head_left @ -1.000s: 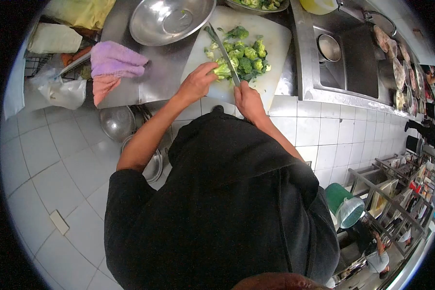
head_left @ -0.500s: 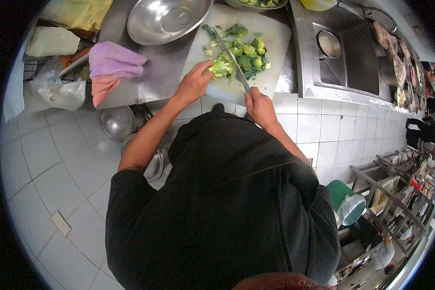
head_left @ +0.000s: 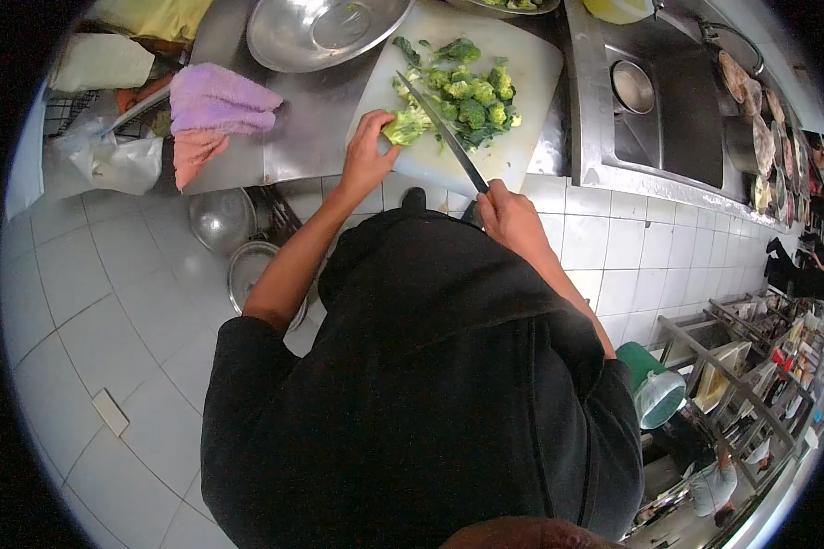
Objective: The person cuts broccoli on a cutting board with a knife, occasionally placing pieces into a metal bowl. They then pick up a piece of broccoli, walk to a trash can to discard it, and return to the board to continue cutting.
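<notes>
1. Head camera: I have the knife drawn nearer to my body than in the earlier frame. Its tip sits lower over the cutting board, and the blade points towards about 11 o'clock from its handle.
2. My right hand is closed round the knife handle, and it has come towards me with it.
3. My left hand grips a broccoli piece between thumb and fingers. I have that piece a little closer to me and further towards 9 o'clock on the board than before.
4. As I judge it, this sets the piece just beside the blade, on its 9 o'clock side. I cannot tell whether the two touch, or whether the edge is cutting right now.
5. The loose broccoli lies in a heap on the board, at about 2 o'clock from the piece I hold. I see no clear change in it since the earlier frame.
6. Round the board, a wide metal bowl stands at 10 o'clock on the steel surface, a purple cloth lies at 9 o'clock, and the sink is at 3 o'clock.
7. Everything on the surface shows slightly higher and further right than before, which I put down to my head moving.
</notes>
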The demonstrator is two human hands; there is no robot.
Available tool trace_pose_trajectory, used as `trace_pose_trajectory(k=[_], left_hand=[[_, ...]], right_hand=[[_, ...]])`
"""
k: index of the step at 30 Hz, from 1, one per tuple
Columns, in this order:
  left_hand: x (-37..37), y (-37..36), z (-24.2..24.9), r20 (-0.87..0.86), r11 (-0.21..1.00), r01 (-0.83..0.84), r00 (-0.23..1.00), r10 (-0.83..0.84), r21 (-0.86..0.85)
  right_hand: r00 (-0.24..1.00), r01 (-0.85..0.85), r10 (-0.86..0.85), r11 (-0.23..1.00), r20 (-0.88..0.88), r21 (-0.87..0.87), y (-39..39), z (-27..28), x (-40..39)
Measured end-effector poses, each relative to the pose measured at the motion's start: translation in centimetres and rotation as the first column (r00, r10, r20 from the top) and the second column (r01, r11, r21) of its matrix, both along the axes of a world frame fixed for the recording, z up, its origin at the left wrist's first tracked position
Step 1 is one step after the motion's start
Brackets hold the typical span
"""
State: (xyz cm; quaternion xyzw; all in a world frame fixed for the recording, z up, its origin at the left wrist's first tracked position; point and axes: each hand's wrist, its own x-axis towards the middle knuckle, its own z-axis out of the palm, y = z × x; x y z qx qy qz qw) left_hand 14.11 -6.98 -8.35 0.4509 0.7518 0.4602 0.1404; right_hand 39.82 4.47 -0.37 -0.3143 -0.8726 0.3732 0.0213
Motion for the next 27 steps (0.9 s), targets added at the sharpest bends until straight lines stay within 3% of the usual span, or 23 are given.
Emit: trace_pose_trajectory(k=[2, 8, 12, 18, 24, 27], left_hand=[[0.5, 0.0, 1.1, -0.103, 0.998, 0.049, 0.993, -0.052, -0.025], [0.8, 0.0, 0.9, -0.192, 0.992, 0.126, 0.974, -0.124, -0.004], [0.7, 0.0, 1.0, -0.142, 0.992, 0.126, 0.982, -0.126, -0.008], [-0.4, 0.0, 0.4, -0.131, 0.989, 0.145, 0.981, -0.143, 0.006], [-0.7, -0.1, 0.0, -0.109, 0.989, 0.143, 0.984, -0.139, 0.028], [-1.1, 0.6, 0.3, -0.086, 0.993, 0.118, 0.990, -0.115, 0.028]], right_hand=[[1.000, -0.018, 0.018, 1.000, 0.012, 0.014, 0.1, -0.1, 0.7], [0.992, -0.021, 0.016, 0.999, 0.127, 0.040, -0.2, -0.2, 1.8], [0.962, -0.030, 0.011, 0.997, 0.273, 0.068, -0.7, 2.3, 0.9], [0.936, -0.075, 0.064, 0.997, 0.346, 0.019, -0.4, 2.5, -0.9], [0.949, -0.052, 0.069, 0.997, 0.308, -0.065, -0.6, 3.0, -2.6], [0.977, -0.060, 0.057, 0.998, 0.206, 0.009, -0.4, -1.8, -4.9]])
